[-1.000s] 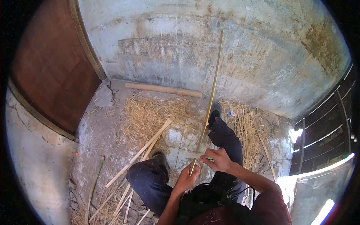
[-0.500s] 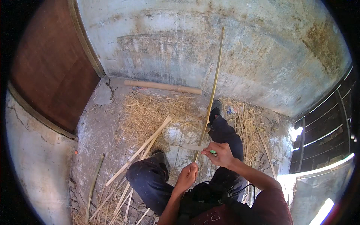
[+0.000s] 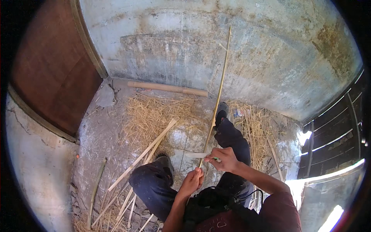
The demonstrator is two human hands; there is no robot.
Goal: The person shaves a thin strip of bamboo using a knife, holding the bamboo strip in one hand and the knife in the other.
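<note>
- Biggest item: stained wall, rising from the floor's far edge.
- Next, the floor, dusty, with straw toward the far edge and more along the right side.
- The long strip is the workpiece: thin, yellowish, looks like bamboo, mostly straight. Runs from the near middle of the floor, between the knees, up and slightly right; far end shows in front of the wall, can't tell if it touches. Small pale sliver by the upper part, attached or not is unclear.
- Bamboo pole lies along the floor's far edge; pale split lengths slant toward the near left corner.
- The left grip is closed around the strip's near end.
- The right grip is clenched on the handle of the knife, green handle, pale blade lying across the strip just past the left fingers.
- Step in hand, my read: scraping or shaving the strip. Another stroke calls for steady hold, low blade angle, edge clear of the left fingers.
</note>
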